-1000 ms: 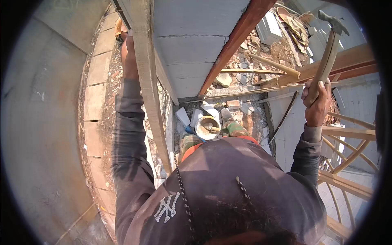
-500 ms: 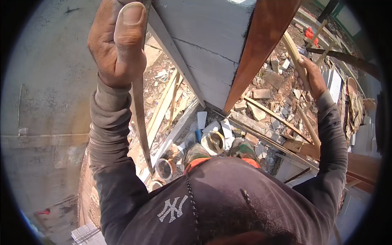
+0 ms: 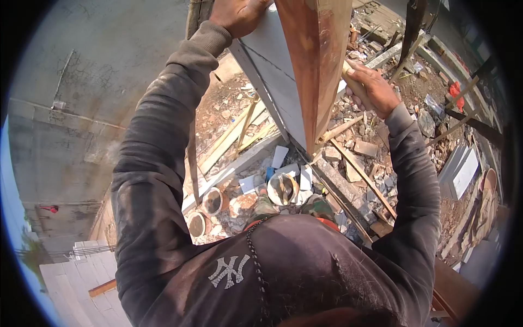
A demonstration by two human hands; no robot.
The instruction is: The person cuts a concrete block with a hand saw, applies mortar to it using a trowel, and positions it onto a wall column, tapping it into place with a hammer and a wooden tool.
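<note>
My left hand [image 3: 239, 16] is at the top edge of the view, against the left side of a grey-white wall section [image 3: 278, 82]. Its fingers are mostly cut off by the frame, so their grip is hidden. A reddish-brown wooden post [image 3: 306, 71] stands upright at the wall's near end, between my two hands. To the right of the post, my right hand [image 3: 375, 87] is closed around a pale wooden stick [image 3: 357, 86]. How far the stick reaches below the hand is unclear.
Broken bricks [image 3: 368, 148] and rubble cover the ground. Near my feet stand a bucket [image 3: 283, 188] and two smaller pails [image 3: 213, 201]. Planks [image 3: 231, 139] lie left of the wall; a stack of white blocks [image 3: 460, 170] is on the right. A smooth grey wall [image 3: 81, 136] rises at far left.
My left hand has moved right and up, onto the wall section's side. My right hand has shifted left toward the post, still around the stick. The camera view has turned.
</note>
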